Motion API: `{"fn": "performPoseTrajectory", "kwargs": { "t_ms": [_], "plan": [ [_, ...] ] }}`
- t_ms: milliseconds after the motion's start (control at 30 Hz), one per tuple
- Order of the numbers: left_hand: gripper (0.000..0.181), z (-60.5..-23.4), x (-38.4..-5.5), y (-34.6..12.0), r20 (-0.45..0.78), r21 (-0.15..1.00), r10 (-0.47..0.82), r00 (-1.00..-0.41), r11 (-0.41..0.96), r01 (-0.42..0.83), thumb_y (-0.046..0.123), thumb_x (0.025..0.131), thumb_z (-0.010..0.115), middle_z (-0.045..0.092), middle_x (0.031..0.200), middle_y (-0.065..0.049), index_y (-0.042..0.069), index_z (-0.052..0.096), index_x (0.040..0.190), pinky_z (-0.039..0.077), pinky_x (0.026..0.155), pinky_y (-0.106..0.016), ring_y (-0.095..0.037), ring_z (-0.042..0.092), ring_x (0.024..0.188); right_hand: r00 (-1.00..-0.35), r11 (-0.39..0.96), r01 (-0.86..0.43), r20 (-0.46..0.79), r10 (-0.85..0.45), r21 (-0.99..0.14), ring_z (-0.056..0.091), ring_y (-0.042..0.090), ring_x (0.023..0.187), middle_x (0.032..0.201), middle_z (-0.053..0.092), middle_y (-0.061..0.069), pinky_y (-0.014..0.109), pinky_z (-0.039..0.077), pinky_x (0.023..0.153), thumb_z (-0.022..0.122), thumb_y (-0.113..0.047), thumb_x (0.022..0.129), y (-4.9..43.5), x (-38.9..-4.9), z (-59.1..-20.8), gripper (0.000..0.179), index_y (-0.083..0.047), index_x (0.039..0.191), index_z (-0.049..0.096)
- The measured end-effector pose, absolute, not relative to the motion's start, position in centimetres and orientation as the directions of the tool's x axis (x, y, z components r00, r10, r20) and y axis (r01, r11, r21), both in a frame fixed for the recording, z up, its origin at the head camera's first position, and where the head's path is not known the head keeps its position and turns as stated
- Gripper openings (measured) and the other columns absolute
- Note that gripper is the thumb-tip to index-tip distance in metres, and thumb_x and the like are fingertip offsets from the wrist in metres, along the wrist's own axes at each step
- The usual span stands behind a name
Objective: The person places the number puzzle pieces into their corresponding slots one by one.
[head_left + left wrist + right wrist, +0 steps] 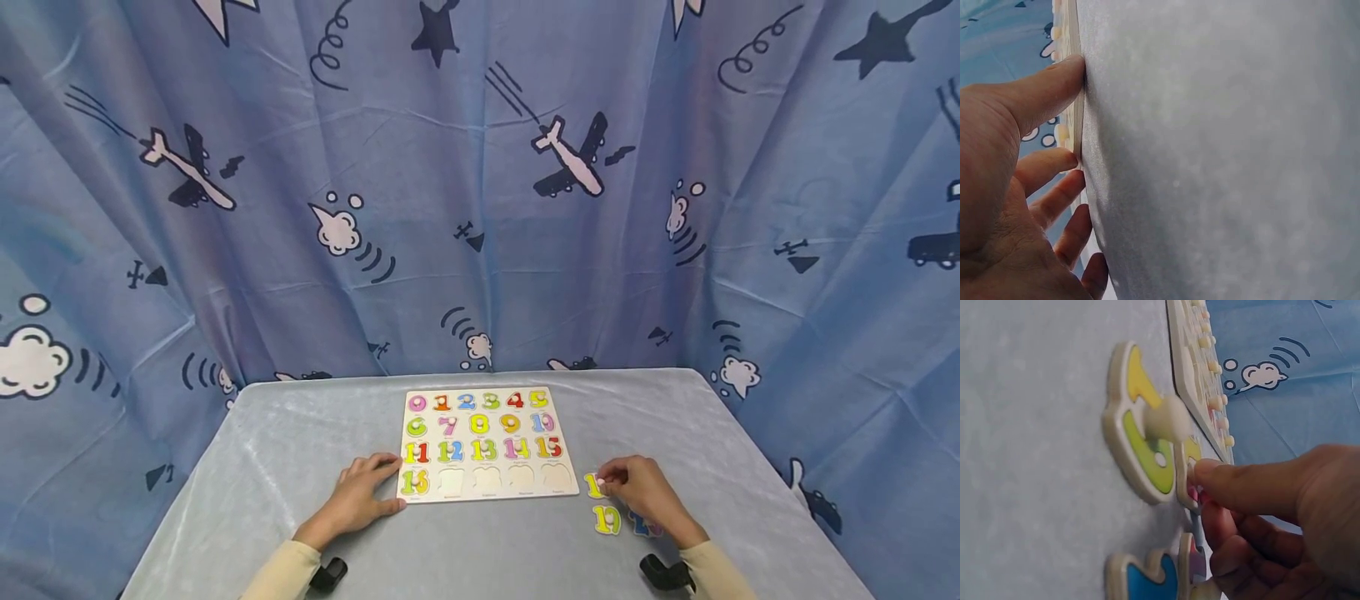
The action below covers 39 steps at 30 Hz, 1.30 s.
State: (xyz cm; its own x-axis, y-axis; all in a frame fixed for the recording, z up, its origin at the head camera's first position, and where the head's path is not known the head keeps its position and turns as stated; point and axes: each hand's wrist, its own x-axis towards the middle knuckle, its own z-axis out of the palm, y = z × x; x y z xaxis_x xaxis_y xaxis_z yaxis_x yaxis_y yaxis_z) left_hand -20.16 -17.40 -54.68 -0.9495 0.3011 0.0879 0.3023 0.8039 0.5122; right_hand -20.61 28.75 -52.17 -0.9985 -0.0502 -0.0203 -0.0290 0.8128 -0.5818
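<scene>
A wooden number puzzle board lies on the table, its pieces from 0 to 16 seated and several shaped recesses bare in the bottom row. My left hand rests against the board's left side, thumb and fingertips along the edge in the left wrist view. Just beyond the lower right corner, my right hand pinches the knob of a number piece with a yellow 1; its second digit is mostly hidden by the fingers. Nearer to me lies the 19 piece, yellow and green with a pale knob.
A blue number piece lies partly under my right hand, with a purple part beside it. Grey cloth covers the table. Behind the far edge hangs a blue curtain printed with planes and clouds.
</scene>
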Motion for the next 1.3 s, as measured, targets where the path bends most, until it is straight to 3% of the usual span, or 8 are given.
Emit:
{"fn": "performPoseTrajectory", "kwargs": {
  "t_ms": [333, 533, 1100, 1300],
  "plan": [
    [0.069, -54.8, -20.3, -17.5, 0.062, 0.526, 0.301, -0.952, 0.800, 0.287, 0.036, 0.080, 0.080, 0.054, 0.139, -0.005, 0.008, 0.057, 0.138, 0.033, 0.098, -0.049, -0.025, 0.046, 0.119, -0.995, 0.799, -0.099, 0.080, -0.064, -0.593, 0.058, 0.010, 0.072, 0.084, 0.072, -0.002, 0.022, 0.048, 0.063, 0.076, -0.006, 0.081, 27.6, -21.4, -51.1, 0.010, -0.011, 0.090, 0.076],
    [0.068, -54.6, -20.5, -17.6, 0.060, 0.527, 0.305, -0.950, 0.799, 0.290, 0.035, 0.081, 0.079, 0.053, 0.140, -0.005, 0.008, 0.056, 0.139, 0.032, 0.098, -0.050, -0.026, 0.045, 0.120, -0.983, 0.758, -0.174, 0.153, -0.099, -0.628, 0.057, 0.007, 0.068, 0.081, 0.072, -0.002, 0.021, 0.046, 0.061, 0.078, -0.009, 0.082, 25.6, -22.1, -49.9, 0.008, -0.011, 0.090, 0.077],
    [0.069, -54.9, -20.6, -17.5, 0.054, 0.525, 0.302, -0.952, 0.802, 0.285, 0.037, 0.080, 0.079, 0.053, 0.141, -0.003, 0.010, 0.056, 0.140, 0.032, 0.097, -0.049, -0.024, 0.045, 0.120, -0.920, 0.636, -0.387, 0.237, -0.312, -0.667, 0.050, 0.001, 0.062, 0.069, 0.066, -0.006, 0.019, 0.044, 0.057, 0.083, -0.005, 0.074, 16.0, -22.4, -50.5, 0.011, -0.010, 0.081, 0.076],
    [0.070, -54.8, -20.5, -17.5, 0.041, 0.533, 0.300, -0.953, 0.800, 0.275, 0.037, 0.081, 0.079, 0.052, 0.141, -0.003, 0.010, 0.055, 0.140, 0.032, 0.098, -0.049, -0.024, 0.045, 0.120, -0.894, 0.622, -0.435, 0.230, -0.384, -0.651, 0.050, 0.000, 0.062, 0.070, 0.064, -0.007, 0.018, 0.043, 0.057, 0.081, -0.008, 0.077, 13.4, -22.5, -51.4, 0.008, -0.012, 0.082, 0.076]
  ]
}}
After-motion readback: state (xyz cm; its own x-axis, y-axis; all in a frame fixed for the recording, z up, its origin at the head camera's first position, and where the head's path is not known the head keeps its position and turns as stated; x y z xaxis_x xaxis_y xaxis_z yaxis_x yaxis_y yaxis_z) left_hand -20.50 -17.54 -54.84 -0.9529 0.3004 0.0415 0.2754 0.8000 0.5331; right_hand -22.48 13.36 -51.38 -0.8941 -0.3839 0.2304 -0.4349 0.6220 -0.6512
